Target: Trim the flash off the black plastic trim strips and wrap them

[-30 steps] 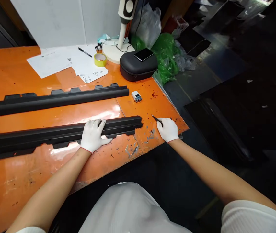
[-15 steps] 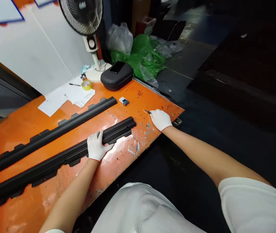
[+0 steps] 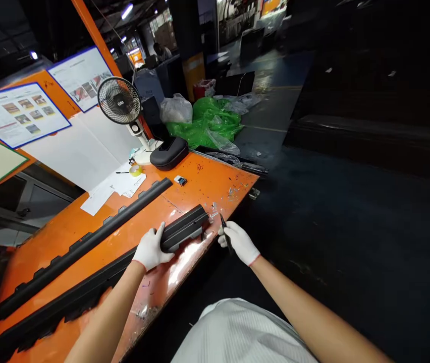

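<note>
My left hand [image 3: 151, 248], in a white glove, is wrapped over a long black plastic strip [image 3: 184, 228] near its right end. Tabs run along this strip's near edge, and its right end seems lifted a little off the orange table. In my gloved right hand [image 3: 238, 242] is a slim dark knife [image 3: 225, 233], its narrow tip pointing up and away from me. The knife is just past the table's near edge, a short gap from the strip's end. Behind lies a second black strip [image 3: 97, 237], also tabbed, which neither hand touches.
Small grey scraps [image 3: 214, 206] lie on the orange table [image 3: 215, 174]. Farther back are a small white-and-dark device [image 3: 180, 180], a yellow tape roll [image 3: 135, 170], papers [image 3: 99, 198], a black case [image 3: 169, 154] and a fan [image 3: 120, 101]. Green plastic [image 3: 211, 118] covers floor beyond.
My right hand has come off the tabletop toward me, to the strip's end, with the knife now turned upward. My left hand still holds the strip. The view has tilted up.
</note>
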Tool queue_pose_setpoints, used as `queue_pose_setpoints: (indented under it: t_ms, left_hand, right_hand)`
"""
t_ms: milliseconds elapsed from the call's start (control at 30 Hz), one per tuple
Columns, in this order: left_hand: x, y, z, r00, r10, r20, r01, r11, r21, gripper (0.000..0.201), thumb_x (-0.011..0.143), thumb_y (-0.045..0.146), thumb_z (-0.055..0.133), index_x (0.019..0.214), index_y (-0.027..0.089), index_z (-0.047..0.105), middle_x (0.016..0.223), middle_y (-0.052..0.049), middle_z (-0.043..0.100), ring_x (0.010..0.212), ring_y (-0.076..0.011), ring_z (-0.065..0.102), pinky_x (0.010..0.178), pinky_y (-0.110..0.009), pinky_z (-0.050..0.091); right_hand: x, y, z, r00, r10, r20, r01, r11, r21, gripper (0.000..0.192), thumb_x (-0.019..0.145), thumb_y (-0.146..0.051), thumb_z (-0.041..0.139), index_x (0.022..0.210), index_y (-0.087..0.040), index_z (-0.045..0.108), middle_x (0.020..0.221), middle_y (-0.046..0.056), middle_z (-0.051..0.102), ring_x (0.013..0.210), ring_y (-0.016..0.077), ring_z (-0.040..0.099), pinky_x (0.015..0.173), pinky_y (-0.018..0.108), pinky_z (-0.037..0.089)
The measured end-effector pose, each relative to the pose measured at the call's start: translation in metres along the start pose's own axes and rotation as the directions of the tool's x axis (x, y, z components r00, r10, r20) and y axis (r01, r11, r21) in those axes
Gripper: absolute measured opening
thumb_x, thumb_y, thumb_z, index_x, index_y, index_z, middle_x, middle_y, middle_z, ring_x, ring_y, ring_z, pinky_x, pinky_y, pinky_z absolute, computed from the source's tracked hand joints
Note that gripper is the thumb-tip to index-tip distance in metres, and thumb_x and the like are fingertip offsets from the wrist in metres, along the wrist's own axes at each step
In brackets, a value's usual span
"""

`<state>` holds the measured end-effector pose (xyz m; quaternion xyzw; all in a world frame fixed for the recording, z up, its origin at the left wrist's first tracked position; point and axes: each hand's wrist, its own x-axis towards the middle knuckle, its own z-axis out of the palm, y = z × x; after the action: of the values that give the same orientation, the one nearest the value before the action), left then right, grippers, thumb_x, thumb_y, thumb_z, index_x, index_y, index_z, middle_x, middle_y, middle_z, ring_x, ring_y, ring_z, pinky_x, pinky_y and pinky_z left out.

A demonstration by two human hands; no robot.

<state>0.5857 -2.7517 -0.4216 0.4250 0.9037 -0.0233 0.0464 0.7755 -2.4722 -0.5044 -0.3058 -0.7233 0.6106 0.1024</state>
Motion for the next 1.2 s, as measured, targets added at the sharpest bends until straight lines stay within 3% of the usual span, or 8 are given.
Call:
queue_pose_setpoints:
  t_ms: [33, 100, 167, 333, 600, 900, 1033, 1200]
  left_hand:
    - [-0.014, 0.007, -0.002, 0.997, 0.052, -0.059, -0.052, 0.999, -0.008, 0.115, 0.077, 0.063, 0.084, 0.170, 0.012, 0.039, 0.121, -0.019, 0.068, 0.103, -0.0379, 0.073, 0.093, -0.048, 0.059]
    - [-0.041, 0.018, -0.008, 0.975, 0.136, -0.174, -0.137, 0.991, 0.004, 0.112, 0.079, 0.064, 0.084, 0.169, 0.014, 0.039, 0.124, -0.020, 0.067, 0.104, -0.0381, 0.073, 0.091, -0.050, 0.061]
    - [-0.061, 0.027, -0.016, 0.945, 0.207, -0.254, -0.203, 0.978, 0.042, 0.110, 0.078, 0.061, 0.085, 0.168, 0.015, 0.038, 0.128, -0.022, 0.066, 0.105, -0.0389, 0.073, 0.091, -0.052, 0.063]
    - [-0.076, 0.038, -0.029, 0.901, 0.292, -0.320, -0.267, 0.956, 0.120, 0.108, 0.079, 0.061, 0.082, 0.167, 0.017, 0.037, 0.125, -0.022, 0.066, 0.104, -0.0407, 0.072, 0.085, -0.053, 0.064]
    - [-0.070, 0.040, -0.024, 0.911, 0.253, -0.326, -0.225, 0.967, 0.123, 0.104, 0.079, 0.058, 0.085, 0.164, 0.019, 0.039, 0.123, -0.021, 0.064, 0.104, -0.0408, 0.069, 0.089, -0.055, 0.063]
    - [-0.071, 0.041, -0.027, 0.913, 0.220, -0.345, -0.194, 0.975, 0.107, 0.094, 0.080, 0.054, 0.084, 0.159, 0.021, 0.046, 0.121, -0.021, 0.067, 0.103, -0.0407, 0.071, 0.089, -0.056, 0.062]
    - [-0.069, 0.039, -0.031, 0.910, 0.248, -0.332, -0.223, 0.968, 0.111, 0.100, 0.078, 0.058, 0.083, 0.161, 0.019, 0.043, 0.123, -0.022, 0.068, 0.103, -0.0410, 0.072, 0.087, -0.055, 0.063]
    - [-0.066, 0.035, -0.034, 0.907, 0.287, -0.309, -0.272, 0.958, 0.093, 0.109, 0.074, 0.064, 0.084, 0.164, 0.016, 0.042, 0.126, -0.023, 0.068, 0.105, -0.0424, 0.073, 0.086, -0.056, 0.065]
  right_hand:
    - [-0.015, 0.012, -0.003, 0.999, 0.025, 0.047, -0.035, 0.977, 0.212, 0.023, 0.105, -0.040, 0.047, 0.103, -0.020, 0.058, 0.085, 0.004, 0.069, 0.064, 0.0165, 0.065, 0.059, 0.028, 0.052]
    - [-0.039, 0.027, -0.009, 0.992, 0.034, 0.120, -0.095, 0.828, 0.552, 0.034, 0.100, -0.053, 0.060, 0.104, -0.020, 0.061, 0.075, -0.002, 0.060, 0.055, 0.0130, 0.052, 0.050, 0.025, 0.041]
    - [-0.052, 0.032, -0.014, 0.991, -0.006, 0.134, -0.087, 0.732, 0.676, 0.042, 0.099, -0.060, 0.065, 0.107, -0.019, 0.065, 0.068, -0.005, 0.053, 0.051, 0.0110, 0.043, 0.047, 0.025, 0.033]
    - [-0.056, 0.014, -0.025, 0.966, -0.168, 0.198, -0.016, 0.722, 0.692, 0.043, 0.104, -0.061, 0.062, 0.106, -0.018, 0.067, 0.064, -0.004, 0.054, 0.053, 0.0119, 0.043, 0.051, 0.028, 0.034]
    - [-0.051, -0.006, -0.035, 0.921, -0.201, 0.333, -0.054, 0.782, 0.621, 0.044, 0.102, -0.062, 0.065, 0.101, -0.018, 0.068, 0.061, -0.005, 0.048, 0.054, 0.0109, 0.036, 0.049, 0.028, 0.027]
    - [-0.048, -0.020, -0.039, 0.901, -0.287, 0.325, 0.029, 0.788, 0.615, 0.041, 0.104, -0.058, 0.061, 0.098, -0.019, 0.070, 0.057, -0.007, 0.041, 0.051, 0.0109, 0.031, 0.052, 0.030, 0.025]
    - [-0.045, -0.024, -0.043, 0.877, -0.351, 0.329, 0.102, 0.804, 0.586, 0.045, 0.106, -0.058, 0.060, 0.085, -0.019, 0.070, 0.057, -0.006, 0.040, 0.053, 0.0115, 0.032, 0.053, 0.030, 0.026]
    - [-0.042, -0.026, -0.045, 0.854, -0.389, 0.344, 0.126, 0.798, 0.590, 0.046, 0.107, -0.057, 0.059, 0.089, -0.018, 0.075, 0.059, -0.005, 0.040, 0.055, 0.0115, 0.031, 0.054, 0.030, 0.025]
